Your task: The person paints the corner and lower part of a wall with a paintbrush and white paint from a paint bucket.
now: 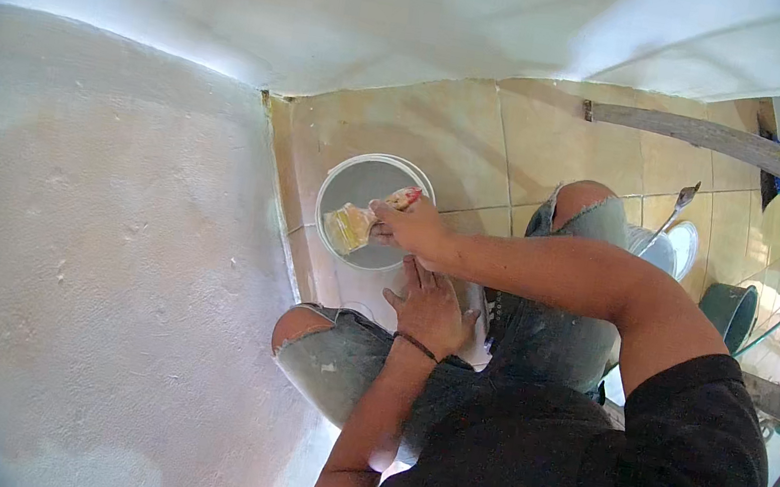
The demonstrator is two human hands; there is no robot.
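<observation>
A wide paintbrush with a stained, wrapped-looking handle is gripped in my right hand. Its yellowish bristles are over the inside of a round white bucket, which stands on the tiled floor near the wall corner. Whether the bristles touch what is in the bucket, I cannot tell. My left hand holds nothing; its fingers are spread, with the fingertips close to the bucket's near rim. A dark cord circles my left wrist.
A rough plastered wall rises at left, a pale wall ahead. Around my bent knees lies tiled floor. At right are a wooden plank, a white pail with a stained brush and a green bucket.
</observation>
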